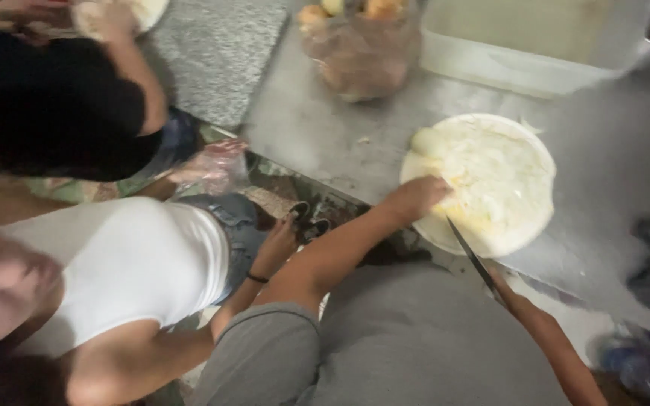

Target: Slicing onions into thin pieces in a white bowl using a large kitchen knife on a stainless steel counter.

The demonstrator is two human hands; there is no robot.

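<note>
Under the left hand (pixel 415 199), chopped onion (pixel 490 180); knife (pixel 474 259) in right hand (pixel 517 301).

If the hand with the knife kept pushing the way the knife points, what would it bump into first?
Probably the pale chopped food on the round white board. The right hand aims the knife up and left, its tip already at the board near the left hand. Depth is hard to judge.

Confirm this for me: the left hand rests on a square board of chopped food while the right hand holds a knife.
Not quite. In the head view the board is round, not square. The left hand does rest on it among the chopped food, and the right hand holds the knife.
</note>
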